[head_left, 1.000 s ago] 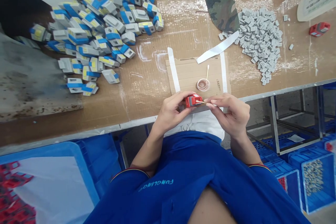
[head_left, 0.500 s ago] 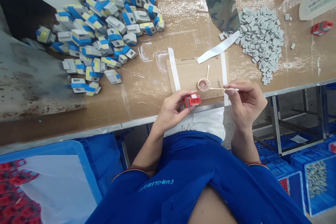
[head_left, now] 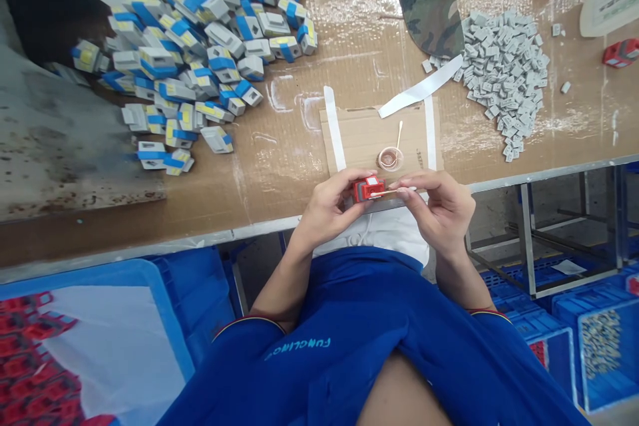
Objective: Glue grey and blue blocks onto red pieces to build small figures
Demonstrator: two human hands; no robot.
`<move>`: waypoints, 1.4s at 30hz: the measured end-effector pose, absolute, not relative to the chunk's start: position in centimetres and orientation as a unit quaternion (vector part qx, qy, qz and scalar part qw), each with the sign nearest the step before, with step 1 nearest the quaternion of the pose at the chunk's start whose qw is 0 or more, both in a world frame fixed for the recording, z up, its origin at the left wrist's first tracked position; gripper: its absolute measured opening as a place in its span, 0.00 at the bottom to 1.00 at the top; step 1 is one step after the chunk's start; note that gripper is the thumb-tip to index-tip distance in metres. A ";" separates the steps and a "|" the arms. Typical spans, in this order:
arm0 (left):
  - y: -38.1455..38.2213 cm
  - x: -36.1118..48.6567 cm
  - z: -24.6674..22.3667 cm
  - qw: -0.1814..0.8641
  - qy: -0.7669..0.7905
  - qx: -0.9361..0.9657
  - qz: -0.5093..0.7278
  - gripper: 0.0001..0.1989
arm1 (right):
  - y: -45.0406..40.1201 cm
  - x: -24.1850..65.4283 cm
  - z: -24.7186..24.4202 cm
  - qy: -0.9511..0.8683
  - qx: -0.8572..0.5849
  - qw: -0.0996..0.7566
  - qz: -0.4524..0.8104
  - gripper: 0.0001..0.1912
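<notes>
My left hand (head_left: pixel 330 208) is closed around a red and grey part (head_left: pixel 368 189), its open end facing right. Between the thumb and fingers of my right hand (head_left: pixel 440 206) is a cotton swab (head_left: pixel 394 192), whose left tip lies at the opening of the red part. Just beyond them a small round cup (head_left: pixel 389 158) with reddish-brown contents stands on a cardboard sheet (head_left: pixel 357 130). A second swab (head_left: pixel 400 134) leans at the cup's far edge. White tape strips (head_left: pixel 334 126) run along the sheet's sides.
Grey parts with blue tape (head_left: pixel 219 60) are heaped at the left. Small grey pieces (head_left: pixel 514 73) form a pile at the right, beside a camouflage cloth (head_left: pixel 433 3). A blue bin (head_left: pixel 170 319) with red parts stands lower left; more blue bins (head_left: pixel 594 393) are lower right.
My right hand has moved left from beside the cup, bringing the swab's tip to the red part. My left hand still holds the red part. The view has shifted slightly.
</notes>
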State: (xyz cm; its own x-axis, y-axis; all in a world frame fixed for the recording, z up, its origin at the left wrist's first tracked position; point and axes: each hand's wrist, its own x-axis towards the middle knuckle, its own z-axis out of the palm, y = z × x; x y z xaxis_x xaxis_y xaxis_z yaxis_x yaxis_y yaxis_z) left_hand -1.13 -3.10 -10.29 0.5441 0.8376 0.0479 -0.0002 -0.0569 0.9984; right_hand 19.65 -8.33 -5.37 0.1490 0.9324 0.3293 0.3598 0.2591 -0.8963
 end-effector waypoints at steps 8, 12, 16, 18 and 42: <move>-3.1 -1.1 -10.2 0.598 0.334 0.645 0.340 0.21 | -8.2 19.6 -5.4 -0.605 -0.553 0.512 0.259 0.02; -3.1 -1.1 -10.3 0.592 0.334 0.649 0.341 0.21 | -8.2 19.9 -5.3 -0.607 -0.562 0.502 0.255 0.01; -3.1 -1.1 -10.4 0.589 0.329 0.653 0.345 0.21 | -8.3 20.2 -5.3 -0.599 -0.565 0.511 0.248 0.02; -3.1 -1.1 -10.5 0.589 0.329 0.652 0.345 0.21 | -8.3 20.3 -5.4 -0.577 -0.566 0.539 0.236 0.04; -4.4 -3.9 -10.0 0.721 0.279 0.454 0.443 0.20 | -2.1 21.0 1.3 -0.753 -0.517 0.388 0.125 0.06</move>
